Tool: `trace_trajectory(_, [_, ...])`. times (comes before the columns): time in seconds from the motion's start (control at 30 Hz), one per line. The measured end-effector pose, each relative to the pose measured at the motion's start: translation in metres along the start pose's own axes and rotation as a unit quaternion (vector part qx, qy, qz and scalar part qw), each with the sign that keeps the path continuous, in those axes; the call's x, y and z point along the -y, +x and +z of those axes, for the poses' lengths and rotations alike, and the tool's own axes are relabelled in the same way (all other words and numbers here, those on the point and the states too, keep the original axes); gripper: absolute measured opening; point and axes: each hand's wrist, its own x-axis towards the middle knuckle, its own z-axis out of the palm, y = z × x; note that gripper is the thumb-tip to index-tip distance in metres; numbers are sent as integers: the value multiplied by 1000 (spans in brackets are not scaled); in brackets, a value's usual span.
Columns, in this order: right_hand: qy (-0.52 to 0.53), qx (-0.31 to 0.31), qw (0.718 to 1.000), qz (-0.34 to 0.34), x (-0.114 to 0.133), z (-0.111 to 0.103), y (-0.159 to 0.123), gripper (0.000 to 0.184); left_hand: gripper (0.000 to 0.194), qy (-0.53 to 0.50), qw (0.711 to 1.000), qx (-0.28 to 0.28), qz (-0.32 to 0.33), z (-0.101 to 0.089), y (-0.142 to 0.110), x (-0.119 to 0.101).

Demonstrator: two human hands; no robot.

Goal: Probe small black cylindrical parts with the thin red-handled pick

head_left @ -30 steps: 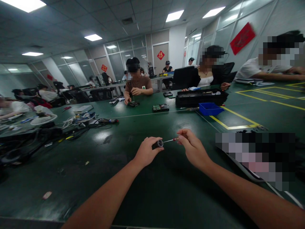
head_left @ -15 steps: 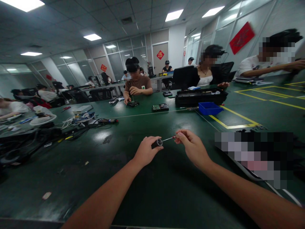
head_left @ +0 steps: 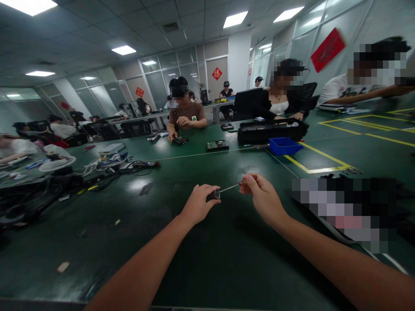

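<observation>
Above glossy green tabletop [head_left: 106,229], a black cylinder [head_left: 214,195] is gripped by left hand [head_left: 199,205], a silver-shafted tool [head_left: 229,188] by right hand [head_left: 264,196].

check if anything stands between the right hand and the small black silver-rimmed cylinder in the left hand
Nothing visible blocks the gap; only the slim silver-shafted screwdriver in the right hand spans it, toward the small black cylinder in the left hand. Tip contact is too small to judge.
</observation>
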Motion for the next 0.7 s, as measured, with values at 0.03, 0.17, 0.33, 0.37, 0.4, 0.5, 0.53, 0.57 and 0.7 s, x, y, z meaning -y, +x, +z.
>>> trace_trajectory(0.03, [-20,4,1000,-15,2,0,-1,29,38,0,1000,2,5,1,0,1])
trace_trajectory(0.17, [-87,26,994,-60,10,0,-6,27,40,8,1000,6,16,3,-1,3])
trace_trajectory(0.33, [-181,38,977,-103,16,-3,-9,25,41,26,999,16,12,2,-1,1])
trace_trajectory(0.37, [-197,34,974,-110,17,-4,-9,25,40,27,999,17,8,2,-1,0])
trace_trajectory(0.4, [-207,29,971,-116,18,-5,-9,25,40,27,999,16,6,2,-1,0])
trace_trajectory(0.5, [-210,16,969,-128,21,-6,-10,24,39,26,1000,14,12,3,1,0])
trace_trajectory(0.53, [-209,17,969,-130,21,-6,-10,24,39,25,999,13,16,3,1,0])
trace_trajectory(0.57, [-210,23,969,-131,21,-5,-10,24,39,24,999,12,19,4,1,1])
trace_trajectory(0.7, [-231,52,963,-127,19,-4,-10,25,41,17,1000,8,16,6,2,2])
